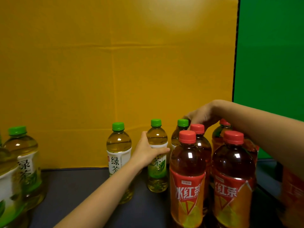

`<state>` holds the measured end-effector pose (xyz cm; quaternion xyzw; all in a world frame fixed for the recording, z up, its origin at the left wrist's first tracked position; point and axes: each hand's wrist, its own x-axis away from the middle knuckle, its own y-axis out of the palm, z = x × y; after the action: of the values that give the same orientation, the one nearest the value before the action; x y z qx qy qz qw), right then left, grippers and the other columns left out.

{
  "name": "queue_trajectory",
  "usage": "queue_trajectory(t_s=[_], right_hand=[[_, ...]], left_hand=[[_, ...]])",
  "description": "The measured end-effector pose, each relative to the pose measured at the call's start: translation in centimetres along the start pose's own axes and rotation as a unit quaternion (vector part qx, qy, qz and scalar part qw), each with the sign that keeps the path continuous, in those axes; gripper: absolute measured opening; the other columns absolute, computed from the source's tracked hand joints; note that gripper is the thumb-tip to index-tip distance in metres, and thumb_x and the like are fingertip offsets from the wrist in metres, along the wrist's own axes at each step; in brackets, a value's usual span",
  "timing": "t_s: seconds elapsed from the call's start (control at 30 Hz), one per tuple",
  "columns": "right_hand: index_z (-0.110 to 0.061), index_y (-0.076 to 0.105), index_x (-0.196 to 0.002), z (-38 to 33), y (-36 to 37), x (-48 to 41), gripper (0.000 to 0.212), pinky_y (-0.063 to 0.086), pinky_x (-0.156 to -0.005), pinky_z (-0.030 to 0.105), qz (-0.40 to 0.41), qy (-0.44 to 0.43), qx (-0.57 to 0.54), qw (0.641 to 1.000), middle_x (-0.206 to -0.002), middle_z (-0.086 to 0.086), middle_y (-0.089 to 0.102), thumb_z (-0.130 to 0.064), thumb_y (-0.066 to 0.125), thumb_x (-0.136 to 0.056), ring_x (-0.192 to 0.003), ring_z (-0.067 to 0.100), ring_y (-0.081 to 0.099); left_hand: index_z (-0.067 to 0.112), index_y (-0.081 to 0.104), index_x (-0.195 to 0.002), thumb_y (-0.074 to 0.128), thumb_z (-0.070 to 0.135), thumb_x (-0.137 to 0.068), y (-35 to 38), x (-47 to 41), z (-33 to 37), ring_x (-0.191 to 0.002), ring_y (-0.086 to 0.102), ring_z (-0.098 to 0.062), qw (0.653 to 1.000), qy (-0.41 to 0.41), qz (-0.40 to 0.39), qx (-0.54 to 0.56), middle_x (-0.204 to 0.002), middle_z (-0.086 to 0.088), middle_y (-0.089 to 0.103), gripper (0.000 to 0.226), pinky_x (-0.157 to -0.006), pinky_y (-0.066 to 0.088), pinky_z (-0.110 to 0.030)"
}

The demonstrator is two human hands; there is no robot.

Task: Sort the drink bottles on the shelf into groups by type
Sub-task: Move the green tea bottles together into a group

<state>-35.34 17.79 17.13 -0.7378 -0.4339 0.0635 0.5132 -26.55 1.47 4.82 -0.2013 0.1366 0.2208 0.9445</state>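
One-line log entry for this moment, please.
left hand: grips green tea bottle | right hand: over neighbouring green cap, grip unclear | red tea bottles: grouped at right

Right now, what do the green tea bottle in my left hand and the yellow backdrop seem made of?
Green tea bottle: clear glossy plastic, probably; liquid shows through, with bright highlights. Yellow backdrop: matte paper or card, judging by its fold creases.

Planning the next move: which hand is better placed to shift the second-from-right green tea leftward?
Left. The left hand grips that green tea bottle; the right hand reaches over the red-capped bottles.
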Motion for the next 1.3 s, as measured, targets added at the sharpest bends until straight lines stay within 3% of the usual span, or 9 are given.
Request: queue_trajectory(t_s=[0.23, 0.33, 0.43, 0.6, 0.67, 0.77, 0.9, 1.13, 1.3], right_hand=[[-0.008, 0.060, -0.094, -0.2, 0.5, -0.2, 0.020, 0.051, -0.064, 0.023, 0.080, -0.060, 0.077, 0.992, -0.087, 0.006, 0.065, -0.019, 0.070, -0.080, -0.074, 0.015, 0.062], [-0.001, 0.063, -0.100, -0.4, 0.3, 0.3, 0.031, 0.056, -0.073, 0.031, 0.123, -0.074, 0.094, 0.985, -0.096, 0.015, 0.068, -0.018, 0.074, -0.076, -0.082, 0.021, 0.064], [0.002, 0.061, -0.102, -1.1, -0.3, 1.3, 0.033, 0.056, -0.070, 0.030, 0.172, -0.097, 0.085, 0.977, -0.092, 0.014, 0.067, -0.012, 0.074, -0.075, -0.078, 0.019, 0.063], [0.003, 0.061, -0.109, -3.9, -2.1, 4.4, 0.040, 0.052, -0.089, 0.042, 0.262, -0.148, 0.044, 0.953, -0.110, 0.017, 0.066, -0.015, 0.072, -0.075, -0.103, 0.028, 0.062], [-0.001, 0.062, -0.108, -5.6, -2.9, 5.8, 0.036, 0.053, -0.084, 0.039, 0.288, -0.170, 0.025, 0.942, -0.107, 0.012, 0.066, -0.017, 0.069, -0.076, -0.098, 0.022, 0.061], [-0.014, 0.065, -0.091, -8.6, -3.1, 7.9, 0.016, 0.050, -0.067, 0.026, 0.336, -0.210, 0.006, 0.918, -0.092, -0.001, 0.065, -0.024, 0.066, -0.079, -0.084, 0.010, 0.059], [-0.023, 0.060, -0.078, -12.2, -1.8, 9.8, 0.011, 0.045, -0.064, 0.023, 0.396, -0.252, -0.011, 0.883, -0.086, -0.005, 0.061, -0.032, 0.061, -0.083, -0.081, 0.005, 0.056], [-0.021, 0.063, -0.080, -15.7, 3.2, 9.8, 0.014, 0.049, -0.064, 0.022, 0.384, -0.256, -0.078, 0.884, -0.091, -0.002, 0.064, -0.034, 0.067, -0.076, -0.086, 0.009, 0.060], [-0.018, 0.065, -0.068, -16.3, 8.9, 7.9, 0.009, 0.052, -0.065, 0.024, 0.323, -0.239, -0.099, 0.910, -0.079, -0.003, 0.066, -0.025, 0.070, -0.072, -0.078, 0.009, 0.062]], left_hand=[[0.008, 0.040, -0.113, 0.081, 0.030, -0.066, 0.7, 0.0, 1.2, -0.104, 0.056, -0.022, 0.994, 0.020, 0.043, -0.094, -0.113, -0.006, 0.058, 0.067, -0.082, 0.048, -0.034], [0.006, 0.040, -0.115, 0.082, 0.030, -0.064, 0.4, -0.2, 2.5, -0.104, 0.055, -0.022, 0.990, 0.055, 0.069, -0.111, -0.112, -0.006, 0.057, 0.070, -0.082, 0.046, -0.033], [0.007, 0.040, -0.116, 0.084, 0.030, -0.062, -0.3, -0.6, 4.9, -0.104, 0.056, -0.024, 0.984, 0.102, 0.100, -0.104, -0.113, -0.008, 0.059, 0.073, -0.087, 0.049, -0.038], [0.007, 0.046, -0.115, 0.087, 0.031, -0.056, -2.9, -1.1, 10.1, -0.103, 0.059, -0.025, 0.966, 0.185, 0.164, -0.076, -0.112, -0.009, 0.062, 0.076, -0.088, 0.050, -0.043], [0.008, 0.049, -0.113, 0.088, 0.035, -0.049, -4.7, -0.8, 12.1, -0.103, 0.061, -0.023, 0.957, 0.215, 0.189, -0.051, -0.111, -0.008, 0.064, 0.080, -0.088, 0.051, -0.043], [0.011, 0.052, -0.111, 0.086, 0.039, -0.046, -7.8, 0.1, 14.7, -0.101, 0.062, -0.018, 0.941, 0.255, 0.222, -0.005, -0.110, -0.005, 0.065, 0.079, -0.089, 0.052, -0.042], [0.015, 0.054, -0.108, 0.085, 0.039, -0.051, -12.1, 2.6, 16.4, -0.097, 0.064, -0.012, 0.928, 0.287, 0.234, 0.026, -0.107, -0.001, 0.066, 0.069, -0.085, 0.055, -0.033], [0.021, 0.058, -0.102, 0.083, 0.023, -0.062, -17.3, 7.6, 12.4, -0.090, 0.068, -0.013, 0.957, 0.239, 0.159, 0.041, -0.103, -0.001, 0.068, 0.048, -0.074, 0.056, -0.026], [0.021, 0.061, -0.103, 0.083, 0.029, -0.049, -18.3, 11.3, 6.4, -0.084, 0.068, -0.005, 0.973, 0.191, 0.124, 0.033, -0.094, 0.006, 0.070, 0.060, -0.070, 0.056, -0.019]])
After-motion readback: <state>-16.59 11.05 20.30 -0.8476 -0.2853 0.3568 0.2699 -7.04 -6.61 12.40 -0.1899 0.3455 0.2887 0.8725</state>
